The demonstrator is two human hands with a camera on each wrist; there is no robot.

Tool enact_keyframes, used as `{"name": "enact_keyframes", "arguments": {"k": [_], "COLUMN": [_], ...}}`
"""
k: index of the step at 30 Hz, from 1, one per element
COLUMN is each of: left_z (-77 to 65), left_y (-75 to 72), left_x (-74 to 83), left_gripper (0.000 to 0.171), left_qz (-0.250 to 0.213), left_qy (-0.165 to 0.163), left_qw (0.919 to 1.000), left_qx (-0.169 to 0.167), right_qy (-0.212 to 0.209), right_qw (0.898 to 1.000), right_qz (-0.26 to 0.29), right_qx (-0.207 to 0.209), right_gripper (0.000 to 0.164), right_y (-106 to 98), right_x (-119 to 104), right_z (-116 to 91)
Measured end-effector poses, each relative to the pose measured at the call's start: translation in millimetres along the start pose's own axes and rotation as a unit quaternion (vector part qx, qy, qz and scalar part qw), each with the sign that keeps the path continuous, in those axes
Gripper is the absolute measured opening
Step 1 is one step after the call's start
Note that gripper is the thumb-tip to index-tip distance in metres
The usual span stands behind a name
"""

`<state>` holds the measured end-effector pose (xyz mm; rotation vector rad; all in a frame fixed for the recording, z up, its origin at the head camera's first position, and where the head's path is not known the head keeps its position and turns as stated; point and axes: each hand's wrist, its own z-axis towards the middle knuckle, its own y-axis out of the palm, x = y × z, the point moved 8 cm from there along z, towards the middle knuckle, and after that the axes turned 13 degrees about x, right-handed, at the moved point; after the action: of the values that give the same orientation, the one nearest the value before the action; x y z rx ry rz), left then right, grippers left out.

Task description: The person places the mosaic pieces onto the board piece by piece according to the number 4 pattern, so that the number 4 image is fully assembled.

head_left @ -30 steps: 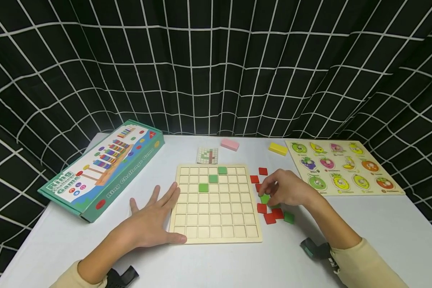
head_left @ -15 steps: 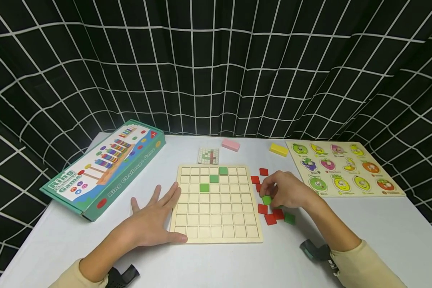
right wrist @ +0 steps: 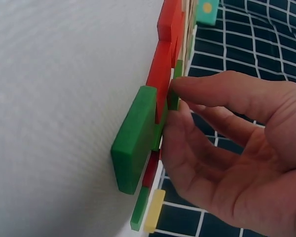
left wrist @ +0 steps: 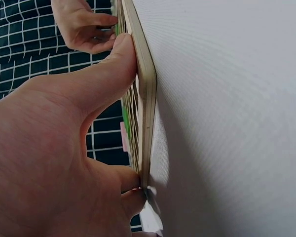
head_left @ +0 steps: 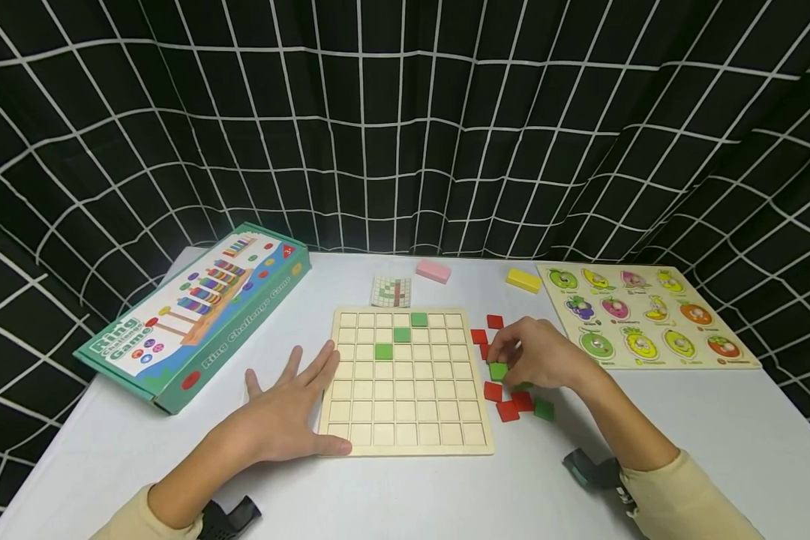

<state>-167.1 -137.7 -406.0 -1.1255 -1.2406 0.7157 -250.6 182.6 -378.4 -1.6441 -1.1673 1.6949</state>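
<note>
Just right of the gridded board [head_left: 405, 412], the right hand [head_left: 543, 356] has its grip pinching a green tile [head_left: 498, 371] among scattered red tiles [head_left: 508, 411]. The right wrist view alone shows thumb and fingertip meeting on that tile, a second green tile [right wrist: 133, 140] nearer the camera. The left hand [head_left: 273, 424] has its grip spread, thumb on the board's near-left corner; only the left wrist view shows the thickness of the wooden rim. From the head, three green squares [head_left: 401, 335] sit diagonally in the grid. The counter [head_left: 405, 499] is white, also carrying a pattern card [head_left: 391, 292], pink block [head_left: 433, 271], yellow block [head_left: 523, 280], fruit puzzle [head_left: 675, 363] and boxed game [head_left: 196, 315]. Black curtain [head_left: 391, 135], white-gridded, surrounds it.
</note>
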Motion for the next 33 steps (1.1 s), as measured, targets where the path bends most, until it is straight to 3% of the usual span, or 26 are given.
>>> {"name": "enact_keyframes", "arguments": {"k": [15,33], "left_z": [0.3,0.4], "left_y": [1.1,0.1], "left_x": [0.7,0.1], "left_gripper": [0.129,0.129], "left_qz": [-0.005,0.003], "left_qy": [0.001,0.002], "left_qw": [1.0,1.0], "left_qx": [-0.003,-0.001], "right_qy": [0.005,-0.021], "right_qw": [0.999,0.997], "right_qz": [0.027,0.065], "right_qx": [0.028,0.044], "right_gripper": [0.025,0.024], "right_y": [-8,-2], "right_x": [-2,-31], "right_z": [1,12]}}
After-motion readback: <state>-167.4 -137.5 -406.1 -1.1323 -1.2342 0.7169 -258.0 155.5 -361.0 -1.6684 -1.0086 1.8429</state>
